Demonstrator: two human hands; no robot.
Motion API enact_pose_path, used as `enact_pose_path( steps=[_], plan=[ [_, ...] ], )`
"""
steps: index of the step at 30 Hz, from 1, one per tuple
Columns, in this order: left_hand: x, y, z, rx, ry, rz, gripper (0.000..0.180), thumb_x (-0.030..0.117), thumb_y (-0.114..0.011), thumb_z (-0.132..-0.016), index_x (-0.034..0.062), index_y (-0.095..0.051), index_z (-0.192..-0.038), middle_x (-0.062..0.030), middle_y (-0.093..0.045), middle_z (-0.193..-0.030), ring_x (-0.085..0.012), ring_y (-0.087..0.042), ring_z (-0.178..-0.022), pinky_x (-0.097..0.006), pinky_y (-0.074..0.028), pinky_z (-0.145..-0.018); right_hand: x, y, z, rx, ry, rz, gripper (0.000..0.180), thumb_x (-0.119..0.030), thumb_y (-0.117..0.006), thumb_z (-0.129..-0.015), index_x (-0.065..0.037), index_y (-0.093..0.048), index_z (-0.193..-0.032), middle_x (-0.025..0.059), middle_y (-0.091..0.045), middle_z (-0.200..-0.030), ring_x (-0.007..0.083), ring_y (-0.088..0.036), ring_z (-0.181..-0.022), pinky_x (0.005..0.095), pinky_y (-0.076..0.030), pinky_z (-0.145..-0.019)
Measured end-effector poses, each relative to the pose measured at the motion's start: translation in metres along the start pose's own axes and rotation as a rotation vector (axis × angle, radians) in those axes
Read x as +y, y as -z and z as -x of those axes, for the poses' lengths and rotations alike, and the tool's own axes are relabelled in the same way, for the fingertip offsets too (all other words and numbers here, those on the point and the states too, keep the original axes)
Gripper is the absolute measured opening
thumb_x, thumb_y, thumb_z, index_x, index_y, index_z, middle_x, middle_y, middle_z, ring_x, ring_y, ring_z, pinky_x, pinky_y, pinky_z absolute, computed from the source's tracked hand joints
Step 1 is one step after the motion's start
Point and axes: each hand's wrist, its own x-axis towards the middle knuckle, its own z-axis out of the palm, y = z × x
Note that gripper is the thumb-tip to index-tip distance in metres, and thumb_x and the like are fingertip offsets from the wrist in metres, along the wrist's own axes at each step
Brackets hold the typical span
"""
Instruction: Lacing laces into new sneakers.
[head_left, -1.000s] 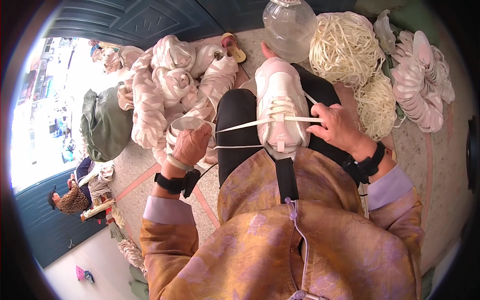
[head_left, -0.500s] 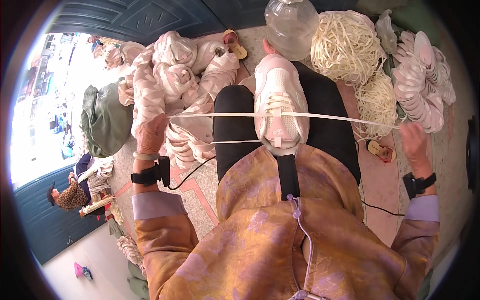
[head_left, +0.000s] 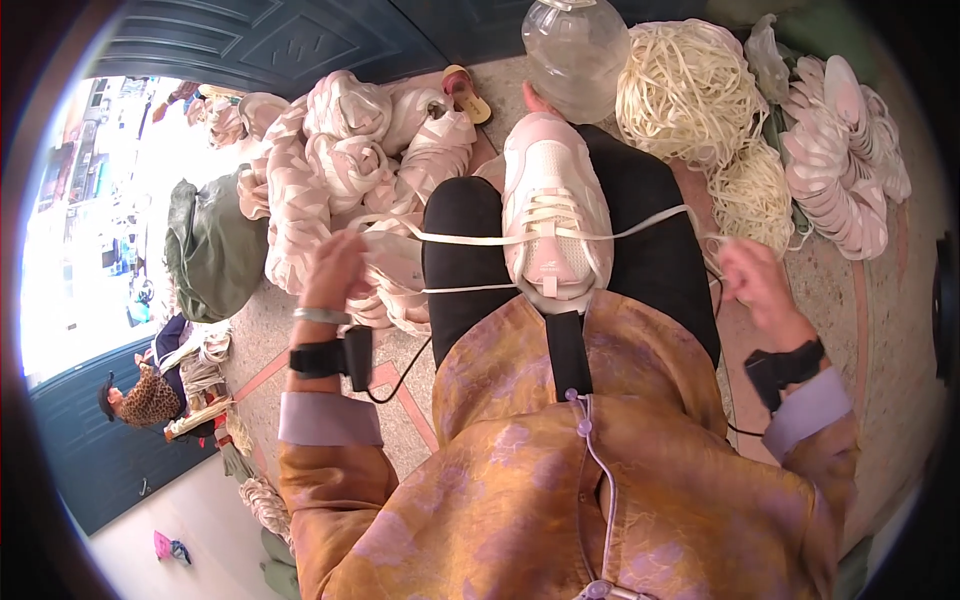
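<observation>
One shoe, between the legs, toe forward, about midway between both hands. One lace, slack, crossing its long axis. Left hand, right hand: fingers curled near lace ends; blurred, hold cannot be told.

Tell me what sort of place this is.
Probably a small, informal shoe workshop, judging by the pink-and-white shoe, the heap of pale lace-like strips and the bundled pinkish pieces.

Blown-out white glare, upper left
</observation>
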Motion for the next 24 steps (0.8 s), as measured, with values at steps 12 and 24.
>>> enact_pose_path(
  steps=[12,24],
  plan=[
    [0.021,-0.118,0.007,-0.801,0.3,0.022,0.018,0.018,-0.049,-0.088,0.0021,-0.056,-0.082,-0.0045,-0.055,-0.06,-0.0077,-0.044,-0.038,-0.02,-0.037,-0.035,-0.012,-0.113,-0.037,-0.369,0.109,0.029,0.014,-0.017,-0.057,-0.087,-0.005,-0.062,-0.085,-0.0039,-0.053,-0.069,0.0032,-0.048,-0.061,0.0179,-0.043,-0.057],
    [0.05,-0.132,-0.006,-0.422,0.033,0.348,0.023,0.026,-0.046,-0.092,0.0053,-0.053,-0.086,-0.0035,-0.052,-0.063,-0.0059,-0.039,-0.042,-0.02,-0.031,-0.038,-0.016,-0.123,-0.052,-0.163,0.414,-0.303,0.004,-0.006,-0.058,-0.085,-0.004,-0.061,-0.087,-0.0005,-0.06,-0.077,0.0071,-0.057,-0.071,0.0218,-0.046,-0.07]
  ],
)
